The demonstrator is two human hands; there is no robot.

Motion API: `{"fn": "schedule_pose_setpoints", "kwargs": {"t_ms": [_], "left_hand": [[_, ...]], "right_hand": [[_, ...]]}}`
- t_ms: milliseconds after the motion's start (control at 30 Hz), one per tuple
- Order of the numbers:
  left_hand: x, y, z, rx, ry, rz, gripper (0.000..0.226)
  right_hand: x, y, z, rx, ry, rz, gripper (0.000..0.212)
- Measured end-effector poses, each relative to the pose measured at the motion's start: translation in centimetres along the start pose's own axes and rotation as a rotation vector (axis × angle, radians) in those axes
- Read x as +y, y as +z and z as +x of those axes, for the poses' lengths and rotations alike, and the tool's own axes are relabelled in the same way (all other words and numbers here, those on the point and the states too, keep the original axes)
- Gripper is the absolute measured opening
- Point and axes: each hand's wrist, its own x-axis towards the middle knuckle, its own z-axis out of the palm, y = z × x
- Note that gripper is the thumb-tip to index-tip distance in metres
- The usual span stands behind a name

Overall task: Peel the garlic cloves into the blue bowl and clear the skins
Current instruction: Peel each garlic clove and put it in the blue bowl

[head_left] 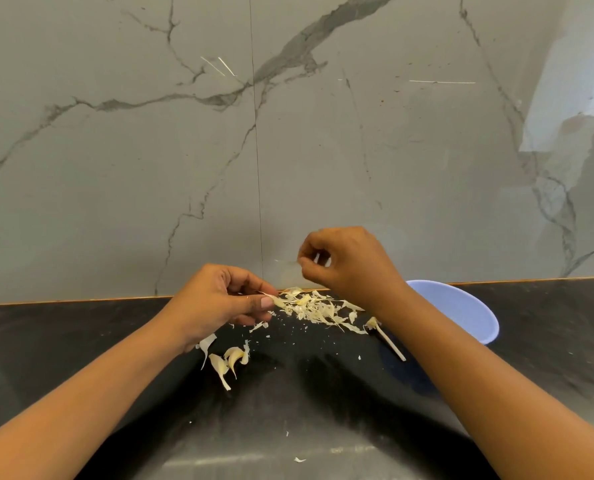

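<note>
your left hand pinches a clove under the thumb; your right hand, raised and apart from it, nips a thin skin. loose skins lie heaped between your hands. the bowl sits just behind your right wrist, and two more cloves lie below your left.

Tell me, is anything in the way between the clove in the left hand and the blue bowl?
Yes. The pile of skins lies on the counter between the clove in the left hand and the blue bowl, and the right hand, pinching a skin, is raised over that path.
</note>
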Motion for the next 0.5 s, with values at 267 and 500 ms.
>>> {"fn": "schedule_pose_setpoints", "kwargs": {"t_ms": [267, 500], "left_hand": [[0.1, -0.3, -0.1, 0.072, 0.035, -0.118, 0.025], [0.3, -0.2, -0.1, 0.164, 0.082, -0.131, 0.020]], "right_hand": [[1.5, 0.1, 0.1, -0.229, 0.234, -0.182, 0.008], [-1.0, 0.6, -0.4, -0.192, 0.066, 0.356, 0.015]]}}
